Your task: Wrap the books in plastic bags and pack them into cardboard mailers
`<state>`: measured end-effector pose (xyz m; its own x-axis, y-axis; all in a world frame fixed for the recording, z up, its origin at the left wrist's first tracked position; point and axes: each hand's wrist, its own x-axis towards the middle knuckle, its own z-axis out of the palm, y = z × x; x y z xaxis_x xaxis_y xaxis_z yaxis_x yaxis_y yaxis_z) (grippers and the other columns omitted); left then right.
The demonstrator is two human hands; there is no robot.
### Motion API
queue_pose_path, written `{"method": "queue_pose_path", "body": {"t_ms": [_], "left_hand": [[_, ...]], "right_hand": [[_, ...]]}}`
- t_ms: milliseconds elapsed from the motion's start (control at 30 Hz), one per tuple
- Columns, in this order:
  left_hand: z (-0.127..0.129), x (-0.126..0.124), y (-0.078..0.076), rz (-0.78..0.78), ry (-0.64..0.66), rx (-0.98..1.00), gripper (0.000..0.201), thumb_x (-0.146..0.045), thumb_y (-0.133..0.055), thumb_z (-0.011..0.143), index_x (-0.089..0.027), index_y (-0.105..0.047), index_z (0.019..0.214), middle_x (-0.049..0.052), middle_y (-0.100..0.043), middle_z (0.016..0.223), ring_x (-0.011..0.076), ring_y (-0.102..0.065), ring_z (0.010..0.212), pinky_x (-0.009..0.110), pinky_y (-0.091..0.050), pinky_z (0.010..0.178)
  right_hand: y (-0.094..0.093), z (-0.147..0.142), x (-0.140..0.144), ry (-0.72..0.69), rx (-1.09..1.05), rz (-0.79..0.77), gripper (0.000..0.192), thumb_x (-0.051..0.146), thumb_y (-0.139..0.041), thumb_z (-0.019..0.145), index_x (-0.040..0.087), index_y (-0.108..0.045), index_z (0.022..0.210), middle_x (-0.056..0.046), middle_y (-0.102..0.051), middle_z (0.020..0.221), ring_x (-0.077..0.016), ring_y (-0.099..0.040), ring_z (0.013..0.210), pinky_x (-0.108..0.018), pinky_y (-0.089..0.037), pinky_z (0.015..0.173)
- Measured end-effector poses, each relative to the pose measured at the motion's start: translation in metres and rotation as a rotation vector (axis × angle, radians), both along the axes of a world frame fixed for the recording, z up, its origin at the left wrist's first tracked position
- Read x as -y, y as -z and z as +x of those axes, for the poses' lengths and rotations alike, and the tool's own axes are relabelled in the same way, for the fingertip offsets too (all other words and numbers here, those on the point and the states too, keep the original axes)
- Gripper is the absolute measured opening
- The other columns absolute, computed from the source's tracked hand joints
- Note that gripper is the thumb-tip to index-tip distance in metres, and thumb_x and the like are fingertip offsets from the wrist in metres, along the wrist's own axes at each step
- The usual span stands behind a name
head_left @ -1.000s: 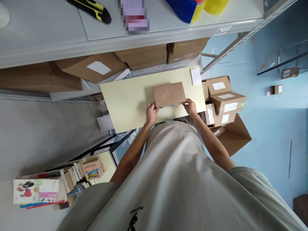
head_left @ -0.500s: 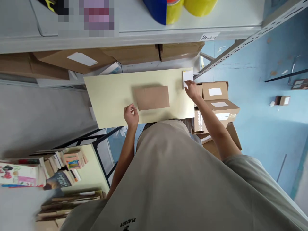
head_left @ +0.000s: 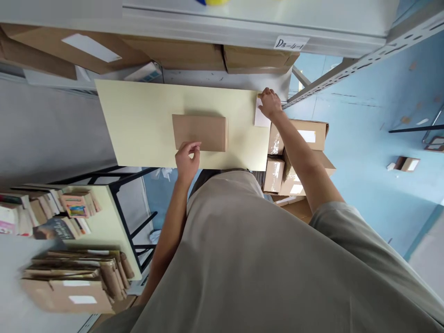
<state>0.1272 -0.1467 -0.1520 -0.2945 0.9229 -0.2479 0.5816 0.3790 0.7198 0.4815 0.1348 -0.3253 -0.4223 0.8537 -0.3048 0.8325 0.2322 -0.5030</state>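
Head: L hand (head_left: 188, 159) pinching parcel (head_left: 200, 132) edge; R hand (head_left: 269, 103) gripping label (head_left: 261, 118); boxes (head_left: 301, 152) beside.

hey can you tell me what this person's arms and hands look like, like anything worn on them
Both arms are bare from the short sleeves down. The left hand and right hand wear no gloves, and no watch, ring or bracelet shows. The sleeves belong to a loose beige-grey T-shirt; the right sleeve ends above the elbow.
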Motion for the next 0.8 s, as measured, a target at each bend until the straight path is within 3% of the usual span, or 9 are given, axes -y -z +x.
{"method": "queue_pose_path", "body": {"t_ms": [133, 267, 400, 467, 533, 667, 800], "left_hand": [[0.008, 0.003, 0.003, 0.029, 0.033, -0.015, 0.023, -0.030, -0.061, 0.112, -0.023, -0.081, 0.120, 0.010, -0.084, 0.125, 0.0239, -0.083, 0.114, 0.041, -0.071, 0.106], [0.022, -0.007, 0.005, 0.091, 0.120, 0.017, 0.025, -0.033, -0.061, 0.113, -0.023, -0.081, 0.123, 0.011, -0.085, 0.126, 0.0254, -0.083, 0.114, 0.041, -0.071, 0.105], [0.050, -0.030, 0.014, 0.071, 0.258, 0.138, 0.044, -0.035, -0.059, 0.116, -0.023, -0.070, 0.157, 0.014, -0.085, 0.141, 0.0275, -0.082, 0.128, 0.046, -0.067, 0.117], [0.069, -0.045, 0.025, 0.029, 0.361, 0.196, 0.062, -0.033, -0.059, 0.115, -0.024, -0.052, 0.177, 0.017, -0.079, 0.156, 0.0298, -0.077, 0.142, 0.050, -0.062, 0.127], [0.091, -0.063, 0.040, -0.012, 0.500, 0.213, 0.073, -0.030, -0.059, 0.114, -0.023, -0.041, 0.184, 0.019, -0.067, 0.174, 0.0328, -0.067, 0.159, 0.054, -0.053, 0.137], [0.134, -0.101, 0.075, -0.095, 0.733, 0.149, 0.077, -0.019, -0.056, 0.109, -0.013, -0.040, 0.184, 0.022, -0.050, 0.188, 0.0359, -0.041, 0.180, 0.057, -0.034, 0.150], [0.166, -0.130, 0.098, -0.279, 0.814, 0.044, 0.087, -0.006, -0.056, 0.098, -0.004, -0.037, 0.183, 0.030, -0.045, 0.188, 0.0383, -0.029, 0.185, 0.061, -0.033, 0.148]], "right_hand": [[-0.012, 0.000, 0.006, -0.037, 0.040, 0.111, 0.055, 0.051, -0.049, 0.123, 0.008, -0.078, 0.143, -0.025, -0.071, 0.141, -0.0432, -0.065, 0.140, -0.070, -0.052, 0.128], [-0.036, 0.001, 0.017, -0.102, 0.121, 0.205, 0.050, 0.051, -0.043, 0.124, 0.019, -0.078, 0.141, -0.022, -0.074, 0.139, -0.0414, -0.065, 0.135, -0.063, -0.054, 0.122], [-0.068, 0.006, 0.048, -0.174, 0.154, 0.221, 0.046, 0.033, -0.039, 0.124, 0.015, -0.078, 0.138, -0.023, -0.075, 0.139, -0.0402, -0.064, 0.135, -0.060, -0.052, 0.118], [-0.086, 0.011, 0.075, -0.205, 0.199, 0.190, 0.046, 0.021, -0.035, 0.122, 0.013, -0.080, 0.133, -0.023, -0.075, 0.140, -0.0390, -0.064, 0.134, -0.057, -0.051, 0.116], [-0.102, 0.017, 0.107, -0.242, 0.242, 0.147, 0.048, 0.012, -0.034, 0.119, 0.011, -0.081, 0.129, -0.025, -0.076, 0.139, -0.0383, -0.064, 0.130, -0.053, -0.050, 0.113], [-0.126, 0.027, 0.164, -0.320, 0.273, 0.089, 0.046, 0.007, -0.037, 0.117, 0.009, -0.081, 0.126, -0.025, -0.078, 0.132, -0.0373, -0.062, 0.123, -0.049, -0.045, 0.107], [-0.136, 0.028, 0.189, -0.364, 0.313, 0.048, 0.046, 0.002, -0.038, 0.115, 0.009, -0.083, 0.125, -0.025, -0.078, 0.130, -0.0371, -0.062, 0.120, -0.048, -0.044, 0.104]]}}
